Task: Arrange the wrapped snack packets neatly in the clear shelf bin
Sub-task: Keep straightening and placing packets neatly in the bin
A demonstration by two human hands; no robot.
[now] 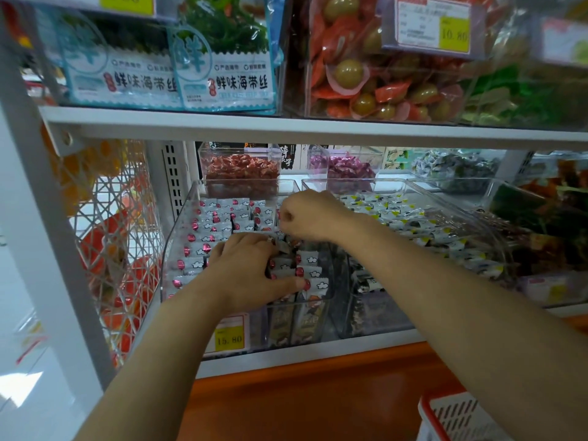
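A clear shelf bin on the lower shelf holds several white wrapped snack packets with red dots and cloud marks, lined in rows. My left hand lies palm down on the packets near the bin's front, fingers spread and pressing on a row, thumb against a packet at the front right. My right hand hovers over the bin's back right part, fingers curled in a fist; whether it pinches a packet is hidden.
A second clear bin of white, black and yellow packets sits to the right. Smaller tubs of red candy and purple candy stand behind. The upper shelf edge overhangs. A yellow price tag fronts the bin. A red-rimmed basket sits below right.
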